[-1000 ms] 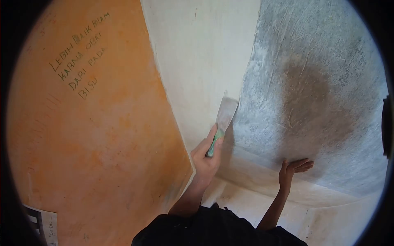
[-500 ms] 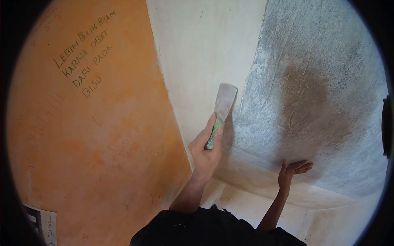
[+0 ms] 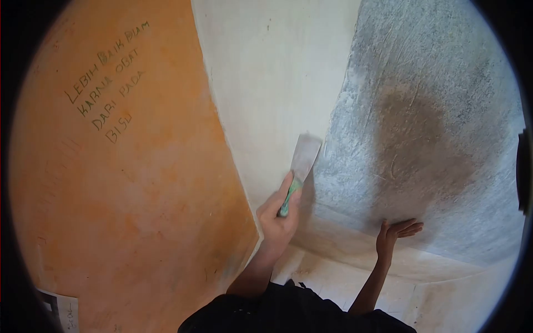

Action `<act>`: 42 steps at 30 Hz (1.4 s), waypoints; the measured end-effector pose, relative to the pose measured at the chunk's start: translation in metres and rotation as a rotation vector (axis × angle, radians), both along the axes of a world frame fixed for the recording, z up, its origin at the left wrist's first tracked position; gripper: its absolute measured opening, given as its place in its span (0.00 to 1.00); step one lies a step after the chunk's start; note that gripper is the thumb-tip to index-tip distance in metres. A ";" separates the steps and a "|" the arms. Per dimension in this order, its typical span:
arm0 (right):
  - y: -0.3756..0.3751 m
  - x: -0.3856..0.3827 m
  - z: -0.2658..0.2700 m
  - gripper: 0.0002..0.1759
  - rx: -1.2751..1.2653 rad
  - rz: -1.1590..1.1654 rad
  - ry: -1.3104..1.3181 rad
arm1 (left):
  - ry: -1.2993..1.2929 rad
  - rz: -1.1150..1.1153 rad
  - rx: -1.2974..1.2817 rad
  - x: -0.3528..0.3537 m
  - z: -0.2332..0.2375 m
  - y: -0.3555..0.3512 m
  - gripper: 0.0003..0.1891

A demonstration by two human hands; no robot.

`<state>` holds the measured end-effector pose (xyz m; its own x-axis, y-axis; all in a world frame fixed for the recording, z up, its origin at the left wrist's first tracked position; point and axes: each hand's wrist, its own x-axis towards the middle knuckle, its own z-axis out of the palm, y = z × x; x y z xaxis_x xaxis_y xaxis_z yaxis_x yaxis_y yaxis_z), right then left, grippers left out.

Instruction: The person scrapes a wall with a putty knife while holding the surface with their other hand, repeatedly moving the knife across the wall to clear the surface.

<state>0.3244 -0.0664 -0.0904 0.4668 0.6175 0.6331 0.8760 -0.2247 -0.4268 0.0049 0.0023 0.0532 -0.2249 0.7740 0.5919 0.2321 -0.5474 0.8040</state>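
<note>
A putty knife [image 3: 306, 155] with a broad metal blade and a green handle is gripped in my left hand [image 3: 277, 219], fingers closed round the handle. Its blade points up over the white wall strip [image 3: 277, 66], with the right corner close to the edge of the rough grey wall section [image 3: 444, 50]. Farther right, my right hand [image 3: 397, 228] is held at the lower part of the grey section. Its fingers are stretched out to the right and nothing shows in them.
On the left stands an orange wall [image 3: 139, 183] with handwritten lettering [image 3: 108, 77]. A printed sheet of paper [image 3: 68, 311] shows at the lower left. Dark shadow falls across the grey section, and a pale surface [image 3: 383, 288] lies below it.
My left hand has drawn the putty knife a short way down along the border of the white strip and the grey section. My right hand stays in the same place.
</note>
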 end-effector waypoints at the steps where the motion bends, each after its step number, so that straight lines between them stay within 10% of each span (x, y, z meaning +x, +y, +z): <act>1: -0.007 -0.003 -0.003 0.56 -0.018 0.008 0.005 | 0.005 -0.003 -0.043 -0.003 0.009 -0.003 0.19; 42: 0.010 0.010 0.003 0.57 0.020 0.015 0.024 | 0.092 0.017 -0.057 -0.005 0.014 -0.004 0.19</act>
<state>0.3346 -0.0564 -0.0879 0.4725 0.6122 0.6339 0.8688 -0.2028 -0.4517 -0.0003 -0.0018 0.0675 -0.1850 0.8038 0.5654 0.3150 -0.4965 0.8089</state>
